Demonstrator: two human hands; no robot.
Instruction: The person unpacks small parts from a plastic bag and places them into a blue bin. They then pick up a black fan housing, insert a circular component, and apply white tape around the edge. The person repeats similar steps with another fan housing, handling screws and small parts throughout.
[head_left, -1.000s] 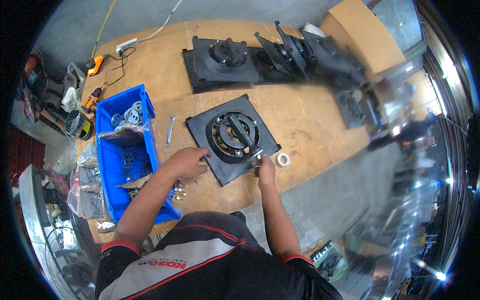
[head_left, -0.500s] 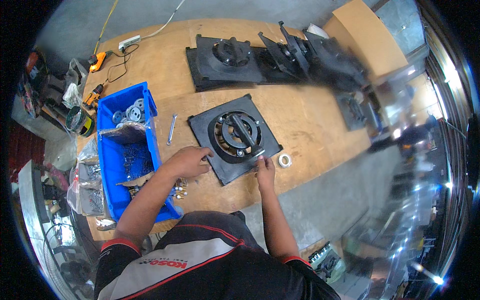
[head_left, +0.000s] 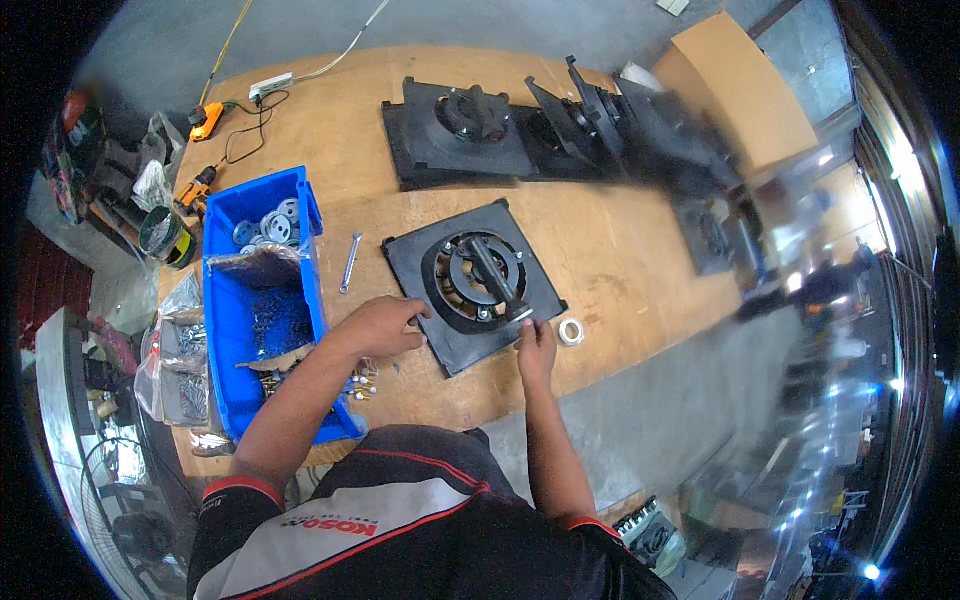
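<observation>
A black square plate [head_left: 410, 262] lies on the wooden table in front of me. A round ring with openings [head_left: 447, 290] is set in its middle, with bolts around it. Across the ring runs a short black tube [head_left: 490, 272], its pale end toward my right hand. My left hand [head_left: 385, 327] grips the plate's left edge with bent fingers. At the near right edge, my right hand [head_left: 536, 347] pinches the plate beside the tube's end; the fingertips' undersides are hidden. A roll of white tape [head_left: 571, 332] lies just right of that hand.
Left of the plate are a combination wrench [head_left: 351, 262] and a blue bin [head_left: 222, 340] with metal discs and small fasteners. An orange drill [head_left: 196, 190] lies beyond the bin. Several similar black plates [head_left: 425, 150] stand and lie along the far side, near a cardboard sheet [head_left: 745, 85].
The whole view has shifted slightly, so the table and its things appear a little lower and further right. Both hands keep their places at the plate's edges.
</observation>
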